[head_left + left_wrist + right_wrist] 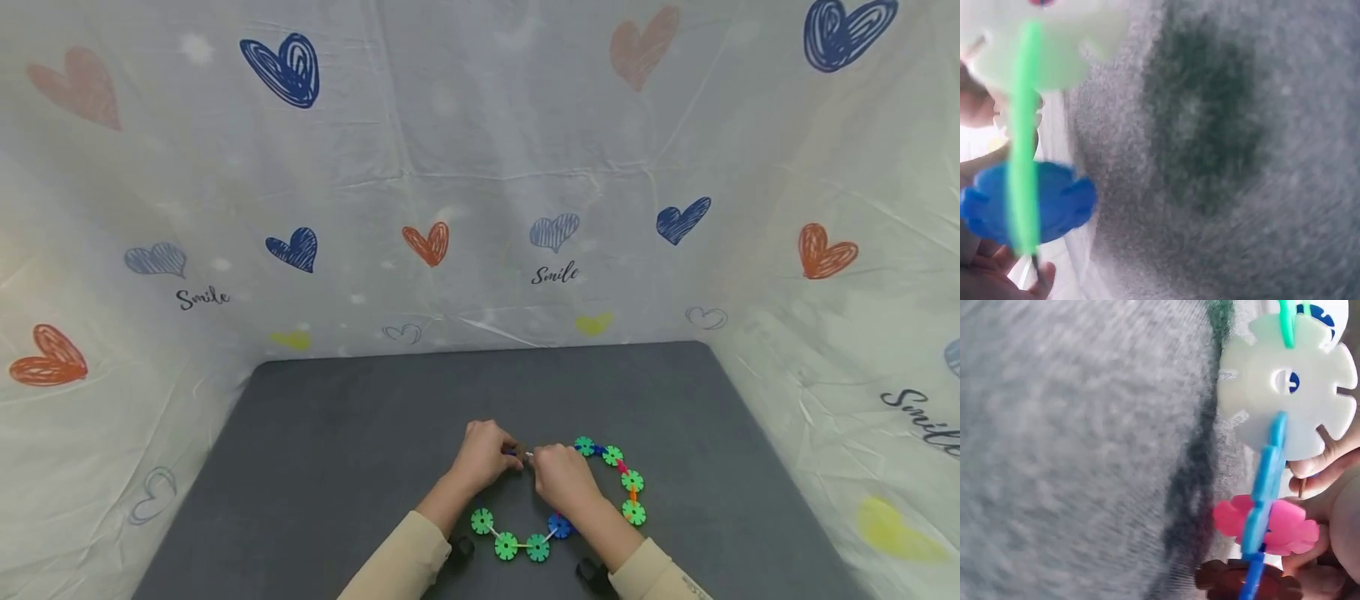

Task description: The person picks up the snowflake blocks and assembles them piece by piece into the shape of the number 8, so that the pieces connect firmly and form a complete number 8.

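Note:
My left hand (482, 457) and right hand (564, 479) are close together above the table. The left pinches a small brown piece (521, 451), probably a notched disc. A short white piece (529, 455) shows at the right hand's fingertips, and those fingers are curled. Notched plastic discs joined by short strips curve around the right hand, with green discs (632, 481) at the right and a blue disc (559, 525) beside the forearm. The left wrist view has a blurred green strip (1024, 144) before a blue disc (1060, 197). A white disc (1260, 381) and pink disc (1288, 528) fill the right wrist view's side.
A dark grey table (360, 417) lies beneath the hands. White cloth printed with hearts (480, 108) hangs behind and at both sides. Black objects (592, 573) sit by the wrists. Green discs (506, 546) of the chain lie near the table's front, between the forearms.

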A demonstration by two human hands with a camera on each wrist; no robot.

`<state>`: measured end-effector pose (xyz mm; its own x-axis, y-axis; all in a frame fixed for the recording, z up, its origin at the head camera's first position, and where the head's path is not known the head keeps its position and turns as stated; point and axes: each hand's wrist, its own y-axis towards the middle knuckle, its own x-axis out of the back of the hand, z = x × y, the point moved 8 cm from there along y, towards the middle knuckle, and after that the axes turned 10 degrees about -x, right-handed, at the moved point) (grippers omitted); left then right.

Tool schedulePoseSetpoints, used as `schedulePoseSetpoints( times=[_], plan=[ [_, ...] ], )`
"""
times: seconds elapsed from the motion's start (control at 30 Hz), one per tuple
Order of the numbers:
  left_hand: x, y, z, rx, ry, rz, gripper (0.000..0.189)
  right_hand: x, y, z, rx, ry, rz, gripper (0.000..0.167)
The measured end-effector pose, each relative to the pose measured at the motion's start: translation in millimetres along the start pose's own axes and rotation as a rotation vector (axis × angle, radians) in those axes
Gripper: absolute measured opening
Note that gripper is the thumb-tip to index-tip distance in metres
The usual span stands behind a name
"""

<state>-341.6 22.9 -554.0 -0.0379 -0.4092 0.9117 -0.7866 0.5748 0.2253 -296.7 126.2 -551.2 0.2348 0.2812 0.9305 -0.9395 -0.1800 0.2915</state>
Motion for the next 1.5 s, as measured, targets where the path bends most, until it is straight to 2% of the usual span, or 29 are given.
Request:
schedulePoseSetpoints(
  times=[0.1, 0.23, 0.37, 0.47, 0.53, 0.63, 0.77, 0.87, 0.97, 1.07, 1.17, 1.23, 1.33, 1.43, 1.5],
  plan=[
    [0.5, -1.6, -1.2, -0.008, -0.005, -0.038, 0.020, 0, 0.7, 2, 0.009, -0.040, 0.018, 0.030],
    [-1.1, -4.1, 1.3, 0.007, -0.024, -0.046, 0.021, -1, 1.6, 0, -0.012, -0.007, 0.046, 0.027],
    [-3.1, -8.3, 11.7, 0.105, -0.036, -0.018, 0.025, 2, 1.0, -6, -0.061, 0.139, 0.048, 0.017],
    [-3.0, -12.2, 20.7, 0.201, -0.064, -0.005, 0.029, 13, -1.8, -17, -0.163, 0.252, -0.018, 0.013],
    [-2.2, -13.7, 24.6, 0.242, -0.083, -0.003, 0.031, 19, -5.0, -24, -0.246, 0.265, -0.039, 0.017],
    [-2.6, -14.9, 27.4, 0.269, -0.097, 0.010, 0.031, 22, -11.1, -30, -0.357, 0.169, 0.046, 0.025],
    [-4.5, -15.5, 27.3, 0.251, -0.086, 0.033, 0.037, 16, -22.4, -38, -0.500, -0.005, 0.273, 0.042],
    [-4.5, -16.3, 28.3, 0.241, -0.068, 0.041, 0.042, 11, -24.5, -41, -0.546, -0.053, 0.359, 0.044],
    [-3.0, -17.9, 29.1, 0.244, -0.064, 0.043, 0.039, 4, -14.4, -38, -0.481, -0.065, 0.358, 0.039],
    [-2.0, -20.6, 28.9, 0.255, -0.068, 0.050, 0.033, -4, 3.4, -34, -0.359, -0.054, 0.343, 0.031],
    [-1.6, -26.4, 31.8, 0.312, -0.073, 0.055, 0.028, -12, 23.1, -27, -0.209, 0.016, 0.366, 0.028],
    [-2.4, -31.4, 33.5, 0.360, -0.107, 0.042, 0.029, -16, 33.8, -22, -0.117, 0.058, 0.375, 0.032],
    [-7.5, -38.1, 32.9, 0.412, -0.201, 0.016, 0.032, -15, 43.1, -19, -0.039, 0.056, 0.330, 0.036],
    [-14.0, -42.7, 29.8, 0.437, -0.363, -0.029, 0.035, -6, 42.6, -16, 0.013, 0.106, 0.256, 0.033],
    [-15.6, -45.9, 30.2, 0.466, -0.493, -0.064, 0.034, -1, 39.6, -10, 0.064, 0.181, 0.233, 0.028]
  ],
)
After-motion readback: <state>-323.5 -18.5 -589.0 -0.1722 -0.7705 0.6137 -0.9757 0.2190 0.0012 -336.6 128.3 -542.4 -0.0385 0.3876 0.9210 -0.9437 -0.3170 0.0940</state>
